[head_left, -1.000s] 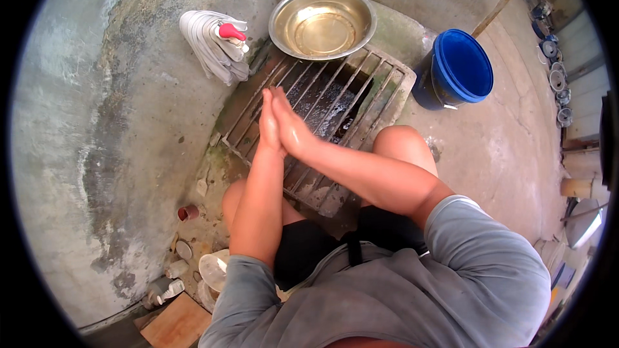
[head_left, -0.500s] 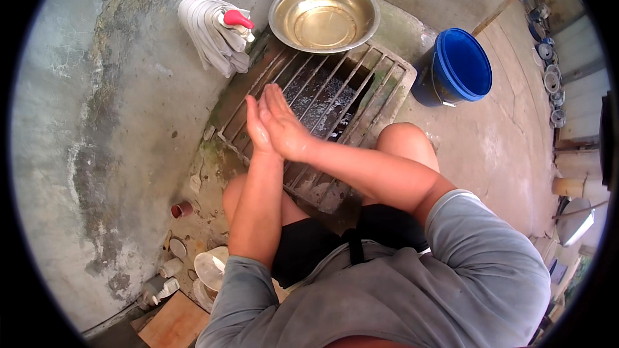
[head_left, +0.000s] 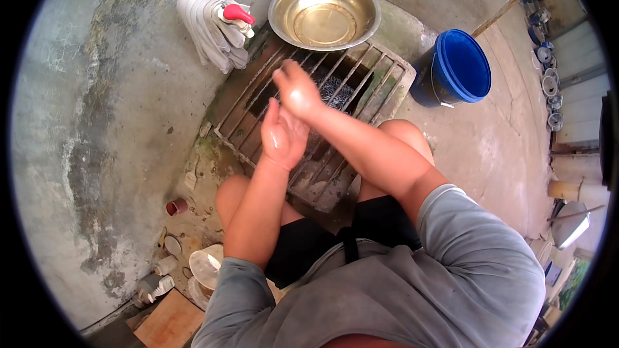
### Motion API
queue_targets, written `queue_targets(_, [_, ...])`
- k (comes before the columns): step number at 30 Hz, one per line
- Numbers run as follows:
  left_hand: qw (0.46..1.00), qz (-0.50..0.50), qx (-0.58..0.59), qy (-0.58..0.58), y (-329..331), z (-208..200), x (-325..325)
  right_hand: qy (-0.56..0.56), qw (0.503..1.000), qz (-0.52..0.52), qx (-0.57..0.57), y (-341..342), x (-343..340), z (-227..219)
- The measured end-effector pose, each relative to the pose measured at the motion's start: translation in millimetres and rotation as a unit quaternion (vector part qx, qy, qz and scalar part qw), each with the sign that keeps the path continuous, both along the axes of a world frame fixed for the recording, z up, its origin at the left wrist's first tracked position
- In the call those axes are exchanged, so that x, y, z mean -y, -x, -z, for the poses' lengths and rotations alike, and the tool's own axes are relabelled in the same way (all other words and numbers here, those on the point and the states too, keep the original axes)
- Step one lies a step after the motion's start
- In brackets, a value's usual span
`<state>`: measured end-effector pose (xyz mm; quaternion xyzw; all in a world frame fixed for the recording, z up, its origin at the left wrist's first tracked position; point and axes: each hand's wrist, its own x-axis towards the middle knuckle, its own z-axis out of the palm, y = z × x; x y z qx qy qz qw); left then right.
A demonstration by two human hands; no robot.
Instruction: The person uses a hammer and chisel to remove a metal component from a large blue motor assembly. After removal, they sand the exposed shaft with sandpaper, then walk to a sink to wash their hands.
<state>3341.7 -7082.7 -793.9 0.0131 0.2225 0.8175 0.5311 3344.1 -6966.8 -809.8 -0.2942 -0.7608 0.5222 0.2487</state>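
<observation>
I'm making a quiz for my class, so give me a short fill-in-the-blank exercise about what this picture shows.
1. Both hands, the left hand and the right hand, are held over a metal ____ in the floor.
2. The bucket beside the grate is ____ in colour.
3. The round metal basin stands at the ____ end of the grate from the person.
4. Neither hand holds anything; both are ____.

Missing words: grate; blue; far; empty

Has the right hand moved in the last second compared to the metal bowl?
Yes. The right hand has slid off the left hand and moved up over the drain grate, closer to the metal bowl.
</observation>
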Motion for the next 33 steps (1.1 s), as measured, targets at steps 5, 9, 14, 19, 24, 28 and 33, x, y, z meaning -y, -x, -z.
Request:
queue_targets(5, [0.978, -0.123, -0.154, 0.075, 6.1, 7.8, -8.5, 0.568, 0.789, 0.068, -0.224, 3.9, 10.1, -4.0])
queue_targets(9, [0.945, -0.129, -0.254, 0.161, 14.8, 0.5, -21.2, 0.533, 0.826, -0.005, -0.184, 2.8, 35.0, 19.0])
queue_targets(14, [0.911, -0.236, -0.193, 0.279, 27.6, 7.7, -38.6, 0.581, 0.795, 0.016, -0.174, 1.7, 50.8, 18.4])
queue_targets(19, [0.987, -0.144, 0.063, 0.006, 54.4, 14.2, -23.2, 0.502, 0.84, -0.061, -0.195, -6.4, 52.6, 21.0])
queue_targets(24, [0.973, -0.094, 0.101, -0.187, 33.8, 7.8, -17.7, 0.585, 0.766, -0.134, -0.229, -12.9, 30.7, -13.7])
queue_targets(28, [0.967, -0.071, 0.177, -0.167, 17.0, 6.1, -23.1, 0.569, 0.794, -0.049, -0.21, -5.3, 0.4, -8.4])
queue_targets(33, [0.965, -0.158, -0.2, 0.069, 0.1, 25.6, -36.4, 0.539, 0.815, 0.018, -0.213, -1.4, -6.5, -17.0])
